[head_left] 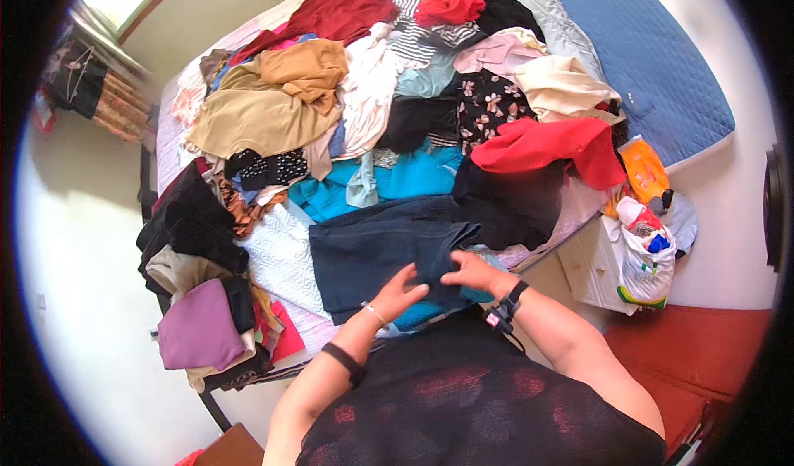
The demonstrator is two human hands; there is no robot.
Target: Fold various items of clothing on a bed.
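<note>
A dark navy garment (372, 251) lay folded in the lower middle of the frame, near the front edge of the bed (571, 214), its near part below the two hands. The left hand (399, 294) was over its lower right part, the grip apart, with thumb and fingers spread. The right hand (475, 274) was just beside it, at the garment's right edge, its thumb and forefinger also apart; whether either hand pressed on the cloth could not be told. A dark band with a small device (500, 313) circled the right wrist, and a thin bracelet (374, 313) the left.

Beneath and behind the garment spread a bright teal cloth (372, 191), with a white quilted cloth (279, 255) to the left and a black garment (504, 205) to the right. A red garment (554, 148) lay right of centre, a black floral one (490, 109) above it, and a tan one (256, 123) at upper left of centre. A folded purple cloth (198, 325) topped a stack at lower left. A white plastic bag (647, 272) hung in front of a white cabinet (589, 263) at the right.
</note>
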